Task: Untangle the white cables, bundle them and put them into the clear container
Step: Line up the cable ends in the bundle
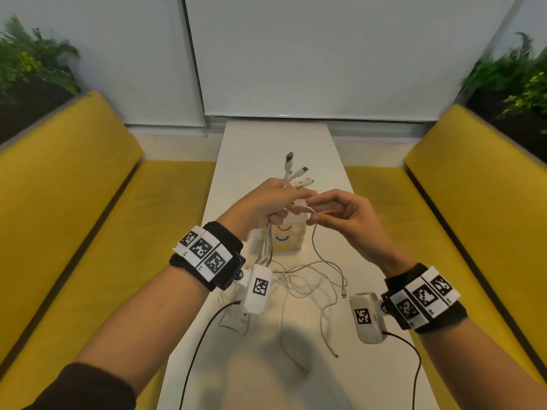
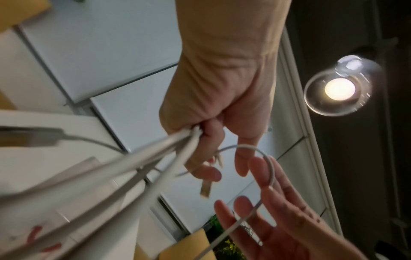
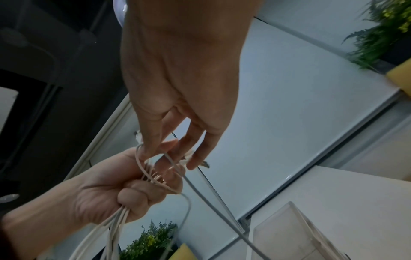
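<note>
Black wristbands [image 1: 228, 255] carry white marker tags, boxy white cameras and thin dark cables.

Two hands are in frame: the left hand [image 1: 264, 202] and the right hand [image 1: 344, 216]. One clear container [image 1: 288, 232] stands at centre frame on the one desk [image 1: 364, 380]. Three cable plugs [image 1: 297, 172] stick up above the left fist. The white cables [image 1: 299, 279] below it overlap; their number cannot be told. Two yellow benches [image 1: 68, 187] occupy left and right of frame. Two plant clusters [image 1: 32, 60] fill the upper corners.
</note>
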Action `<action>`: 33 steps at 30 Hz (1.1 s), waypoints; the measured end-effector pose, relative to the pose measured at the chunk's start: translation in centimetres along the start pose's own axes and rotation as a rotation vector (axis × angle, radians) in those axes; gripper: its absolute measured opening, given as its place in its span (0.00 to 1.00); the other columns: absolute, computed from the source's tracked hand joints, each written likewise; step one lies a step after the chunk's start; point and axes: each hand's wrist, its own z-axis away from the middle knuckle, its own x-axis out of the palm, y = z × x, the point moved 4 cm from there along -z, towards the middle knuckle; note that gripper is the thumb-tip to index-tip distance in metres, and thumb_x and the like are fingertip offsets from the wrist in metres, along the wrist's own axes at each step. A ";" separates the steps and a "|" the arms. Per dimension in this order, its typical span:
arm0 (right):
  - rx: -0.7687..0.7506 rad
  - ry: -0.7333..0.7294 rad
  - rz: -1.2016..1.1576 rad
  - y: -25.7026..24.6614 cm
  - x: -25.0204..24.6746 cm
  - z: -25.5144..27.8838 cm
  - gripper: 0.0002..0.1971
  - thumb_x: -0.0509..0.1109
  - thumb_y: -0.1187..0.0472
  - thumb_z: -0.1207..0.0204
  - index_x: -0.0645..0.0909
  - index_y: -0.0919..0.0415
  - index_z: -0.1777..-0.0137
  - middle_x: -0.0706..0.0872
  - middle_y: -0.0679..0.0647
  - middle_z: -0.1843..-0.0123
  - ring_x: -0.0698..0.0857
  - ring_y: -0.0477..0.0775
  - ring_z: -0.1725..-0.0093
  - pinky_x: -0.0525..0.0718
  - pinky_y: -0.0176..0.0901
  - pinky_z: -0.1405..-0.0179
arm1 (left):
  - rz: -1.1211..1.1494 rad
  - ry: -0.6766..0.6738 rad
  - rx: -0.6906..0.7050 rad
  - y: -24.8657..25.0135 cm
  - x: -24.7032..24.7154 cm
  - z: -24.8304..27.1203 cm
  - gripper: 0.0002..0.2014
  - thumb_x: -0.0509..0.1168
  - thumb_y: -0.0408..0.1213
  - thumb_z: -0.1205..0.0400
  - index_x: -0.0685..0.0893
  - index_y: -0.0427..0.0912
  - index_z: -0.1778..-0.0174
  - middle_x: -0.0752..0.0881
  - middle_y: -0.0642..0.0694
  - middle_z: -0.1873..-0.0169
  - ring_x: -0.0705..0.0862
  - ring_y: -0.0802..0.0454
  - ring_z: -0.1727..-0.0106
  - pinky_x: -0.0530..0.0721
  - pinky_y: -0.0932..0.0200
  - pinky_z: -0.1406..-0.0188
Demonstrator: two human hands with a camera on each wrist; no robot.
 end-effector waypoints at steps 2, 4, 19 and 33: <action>-0.012 0.020 0.042 -0.1 0.1 -0.2 0.16 0.77 0.69 0.29 0.85 0.66 0.41 0.93 0.60 0.48 0.92 0.59 0.50 0.89 0.51 0.44 | -0.004 0.025 0.059 0.0 -0.2 0.2 0.07 0.68 0.33 0.16 0.78 0.42 0.59 0.82 0.43 0.68 0.74 0.56 0.77 0.63 0.67 0.87; -0.008 -0.011 0.068 0.1 0.3 -0.2 0.17 0.76 0.69 0.27 0.84 0.65 0.38 0.93 0.62 0.48 0.89 0.61 0.54 0.89 0.53 0.52 | -0.053 0.077 0.155 0.5 -0.7 0.4 0.09 0.66 0.26 0.17 0.78 0.42 0.61 0.81 0.44 0.69 0.80 0.51 0.70 0.66 0.66 0.85; 0.741 -0.499 -0.091 9.6 -2.4 7.5 0.37 0.48 0.37 0.14 0.86 0.68 0.59 0.83 0.67 0.61 0.86 0.71 0.41 0.76 0.63 0.29 | 0.320 0.747 0.705 5.4 -10.3 3.5 0.12 0.72 0.25 0.25 0.75 0.39 0.58 0.77 0.43 0.69 0.77 0.51 0.74 0.78 0.61 0.76; 0.592 -0.106 0.627 16.2 -6.0 9.0 0.13 0.71 0.39 0.24 0.86 0.38 0.42 0.83 0.41 0.33 0.78 0.45 0.29 0.72 0.48 0.25 | 0.222 0.370 0.790 8.3 -7.6 6.4 0.11 0.70 0.30 0.18 0.73 0.42 0.61 0.73 0.47 0.76 0.71 0.52 0.80 0.69 0.60 0.81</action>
